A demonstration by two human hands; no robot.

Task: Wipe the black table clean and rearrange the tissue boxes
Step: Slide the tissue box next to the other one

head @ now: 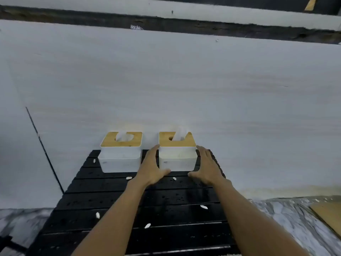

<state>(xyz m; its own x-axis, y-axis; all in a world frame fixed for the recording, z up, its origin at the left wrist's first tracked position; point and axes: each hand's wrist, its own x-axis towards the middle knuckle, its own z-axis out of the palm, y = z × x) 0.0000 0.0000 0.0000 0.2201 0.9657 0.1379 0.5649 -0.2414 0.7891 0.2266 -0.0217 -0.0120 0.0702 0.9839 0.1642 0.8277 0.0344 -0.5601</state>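
I judge little done: white crumbs and droplets litter the black tabletop, while my left hand and right hand, fingers spread, flank the right tissue box at twelve o'clock, the left tissue box just beside it.

Bare indoor corner, kind of place unclear, plain white wall with dark band along top, marbled grey floor, small black slatted table against wall, flat cardboard sheet on floor at right
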